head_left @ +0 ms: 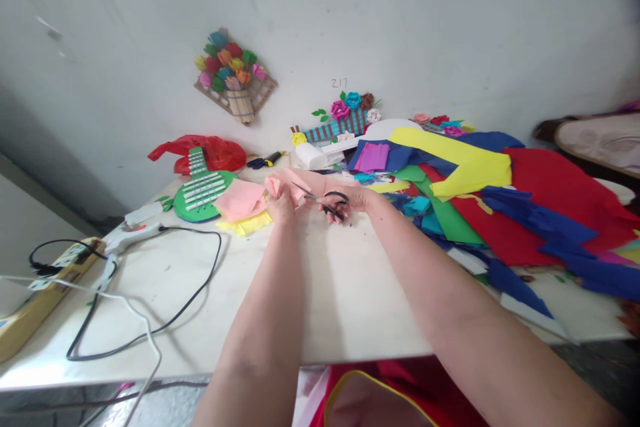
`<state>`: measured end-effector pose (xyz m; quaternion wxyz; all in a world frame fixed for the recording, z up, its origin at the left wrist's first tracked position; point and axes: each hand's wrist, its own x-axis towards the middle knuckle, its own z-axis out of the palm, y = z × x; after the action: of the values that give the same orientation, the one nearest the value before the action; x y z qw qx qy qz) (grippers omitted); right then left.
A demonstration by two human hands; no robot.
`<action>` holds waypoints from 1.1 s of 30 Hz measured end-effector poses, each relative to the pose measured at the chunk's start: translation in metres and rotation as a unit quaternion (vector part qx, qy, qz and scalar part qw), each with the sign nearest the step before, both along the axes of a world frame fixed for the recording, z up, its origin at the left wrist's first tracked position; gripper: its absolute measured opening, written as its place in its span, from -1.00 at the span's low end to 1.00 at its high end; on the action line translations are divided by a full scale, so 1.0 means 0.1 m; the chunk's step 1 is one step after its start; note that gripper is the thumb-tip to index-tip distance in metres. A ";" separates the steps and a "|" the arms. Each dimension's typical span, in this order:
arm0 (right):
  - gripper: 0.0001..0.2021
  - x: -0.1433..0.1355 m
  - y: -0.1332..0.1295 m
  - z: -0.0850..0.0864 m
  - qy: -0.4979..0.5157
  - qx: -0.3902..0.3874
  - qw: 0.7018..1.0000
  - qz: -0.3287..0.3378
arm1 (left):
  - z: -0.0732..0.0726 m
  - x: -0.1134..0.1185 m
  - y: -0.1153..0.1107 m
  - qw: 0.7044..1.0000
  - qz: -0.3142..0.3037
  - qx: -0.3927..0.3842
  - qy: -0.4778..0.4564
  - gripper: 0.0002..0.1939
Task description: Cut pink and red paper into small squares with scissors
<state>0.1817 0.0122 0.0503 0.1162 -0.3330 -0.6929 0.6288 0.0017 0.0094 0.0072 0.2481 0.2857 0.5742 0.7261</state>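
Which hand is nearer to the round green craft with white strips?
Left. The left hand, gripping bunched pink paper, is right of the craft, past loose pink and yellow sheets; the right hand, holding black-handled metal scissors, is farther right.

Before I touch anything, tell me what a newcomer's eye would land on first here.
Probably the big red sheet sprawled over the table's right side, with a bright yellow piece overlapping its left edge. Next, the bouquet of colourful paper flowers hung on the wall, left of centre. Then the black-handled scissors in the right hand, mid-table.
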 end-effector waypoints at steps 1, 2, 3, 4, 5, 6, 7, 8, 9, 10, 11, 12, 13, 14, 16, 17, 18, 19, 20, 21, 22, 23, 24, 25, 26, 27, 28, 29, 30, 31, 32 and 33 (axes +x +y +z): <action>-0.56 -0.01 0.00 0.00 0.002 0.004 1.000 -0.006 | 0.01 0.00 -0.01 1.000 -0.007 0.004 0.000 -0.76; -0.55 -0.01 0.00 0.00 0.005 0.007 1.000 -0.010 | 0.01 0.00 -0.01 1.000 -0.019 0.009 -0.001 -0.76; -0.55 -0.02 0.00 -0.01 0.008 0.008 1.000 -0.013 | 0.01 0.01 -0.02 0.999 -0.030 0.012 -0.003 -0.76; -0.56 -0.02 0.01 -0.02 0.010 0.008 1.000 -0.013 | 0.02 0.01 -0.03 0.999 -0.032 0.014 -0.005 -0.75; -0.56 -0.03 0.02 -0.04 0.013 0.006 1.000 -0.012 | 0.02 0.01 -0.03 0.999 -0.035 0.013 -0.007 -0.74; -0.57 -0.04 0.04 -0.06 0.015 0.005 1.000 -0.010 | 0.02 0.01 -0.04 0.999 -0.039 0.011 -0.009 -0.73; -0.58 -0.04 0.05 -0.08 0.016 0.004 1.000 -0.007 | 0.02 0.01 -0.04 0.999 -0.041 0.012 -0.011 -0.73; -0.58 -0.05 0.06 -0.10 0.017 0.005 1.000 -0.003 | 0.03 0.01 -0.04 0.999 -0.041 0.013 -0.014 -0.73; -0.59 -0.06 0.08 -0.11 0.020 0.009 1.000 0.000 | 0.03 0.01 -0.04 0.999 -0.039 0.014 -0.017 -0.74; -0.59 -0.06 0.08 -0.12 0.023 0.015 1.000 0.004 | 0.03 0.00 -0.03 0.999 -0.038 0.012 -0.019 -0.74; -0.59 -0.07 0.08 -0.13 0.027 0.022 0.999 0.007 | 0.02 0.00 -0.03 0.999 -0.036 0.008 -0.020 -0.75; -0.59 -0.08 0.08 -0.13 0.033 0.029 0.999 0.009 | 0.02 0.00 -0.03 0.999 -0.031 0.002 -0.021 -0.75; -0.59 -0.08 0.08 -0.13 0.038 0.035 0.999 0.009 | 0.02 0.00 -0.02 0.999 -0.027 -0.004 -0.020 -0.76; -0.58 -0.09 0.08 -0.13 0.042 0.039 0.998 0.009 | 0.02 0.00 -0.02 1.000 -0.023 -0.009 -0.017 -0.77; -0.57 -0.09 0.07 -0.13 0.044 0.042 0.998 0.008 | 0.03 0.01 -0.02 1.000 -0.016 -0.018 -0.013 -0.79; -0.57 -0.09 0.07 -0.13 0.043 0.043 0.998 0.008 | 0.03 0.01 -0.02 1.000 -0.014 -0.022 -0.012 -0.80; -0.56 -0.09 0.07 -0.13 0.043 0.043 0.998 0.010 | 0.04 0.02 -0.03 1.000 -0.015 -0.025 -0.011 -0.80; -0.56 -0.10 0.08 -0.13 0.041 0.043 0.998 0.011 | 0.04 0.02 -0.03 0.999 -0.017 -0.028 -0.010 -0.80; -0.55 -0.10 0.08 -0.14 0.038 0.042 0.998 0.010 | 0.05 0.03 -0.04 0.999 -0.016 -0.028 -0.009 -0.79; -0.55 -0.10 0.08 -0.14 0.035 0.042 0.998 0.008 | 0.06 0.04 -0.04 0.999 -0.015 -0.027 -0.008 -0.79; -0.54 -0.11 0.08 -0.14 0.033 0.042 0.999 0.004 | 0.06 0.04 -0.05 1.000 -0.013 -0.028 -0.005 -0.79; -0.54 -0.11 0.08 -0.15 0.030 0.043 0.999 0.000 | 0.07 0.05 -0.06 1.000 -0.012 -0.029 -0.002 -0.79; -0.54 -0.12 0.08 -0.15 0.028 0.045 0.999 -0.005 | 0.08 0.05 -0.06 0.999 -0.009 -0.031 0.001 -0.79; -0.54 -0.12 0.07 -0.14 0.028 0.048 0.998 -0.008 | 0.08 0.06 -0.07 0.999 -0.008 -0.033 0.002 -0.79; -0.54 -0.12 0.06 -0.14 0.028 0.052 0.998 -0.009 | 0.09 0.06 -0.08 0.999 -0.008 -0.037 0.001 -0.79; -0.53 -0.13 0.05 -0.13 0.027 0.055 0.998 -0.011 | 0.09 0.07 -0.08 0.999 -0.010 -0.039 -0.001 -0.79; -0.53 -0.13 0.04 -0.13 0.024 0.058 0.998 -0.015 | 0.09 0.07 -0.09 0.999 -0.012 -0.041 -0.004 -0.80; -0.52 -0.13 0.03 -0.12 0.022 0.059 0.998 -0.019 | 0.10 0.07 -0.09 0.999 -0.014 -0.042 -0.007 -0.80; -0.51 -0.14 0.02 -0.11 0.020 0.061 0.998 -0.023 | 0.10 0.07 -0.09 0.999 -0.016 -0.043 -0.010 -0.81; -0.51 -0.14 0.01 -0.10 0.019 0.063 0.997 -0.027 | 0.09 0.06 -0.09 0.999 -0.018 -0.043 -0.011 -0.82; -0.51 -0.14 0.00 -0.09 0.018 0.064 0.997 -0.030 | 0.09 0.06 -0.08 0.999 -0.017 -0.041 -0.011 -0.83; -0.51 -0.15 -0.01 -0.09 0.018 0.063 0.997 -0.033 | 0.08 0.06 -0.07 0.999 -0.016 -0.040 -0.010 -0.83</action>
<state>0.1670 0.0116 0.0415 0.1704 -0.3363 -0.7176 0.5856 0.0074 0.0020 0.0155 0.2763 0.2774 0.5953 0.7016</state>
